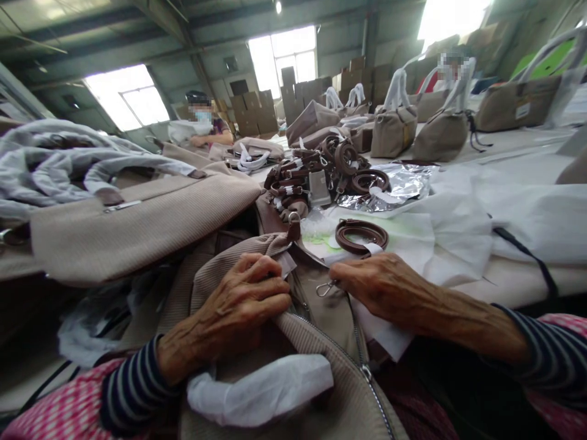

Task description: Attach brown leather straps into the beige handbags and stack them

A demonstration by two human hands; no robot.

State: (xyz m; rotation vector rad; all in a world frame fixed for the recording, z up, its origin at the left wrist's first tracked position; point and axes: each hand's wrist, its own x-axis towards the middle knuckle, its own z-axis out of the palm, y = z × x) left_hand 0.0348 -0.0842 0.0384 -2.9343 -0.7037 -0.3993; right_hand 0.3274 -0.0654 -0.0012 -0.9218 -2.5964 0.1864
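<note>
An unzipped beige ribbed bag (321,348) lies in front of me, its zipper edges spread apart and a white-wrapped handle (261,391) on its near side. My left hand (247,293) is closed on the bag's left edge, beside a small white tag. With pinched fingers my right hand (367,281) holds a metal clip (325,288) over the bag's opening; whatever the clip is fixed to is hidden by the fingers. Just beyond the right hand, a coiled brown strap (361,235) with a white wrap rests on the table.
More beige bags (147,226) with wrapped handles are heaped at the left. Beyond the open bag sits a pile of brown straps (316,174) next to silver foil (403,183). Finished-looking bags (394,128) stand farther back. A masked person (206,125) works across the table.
</note>
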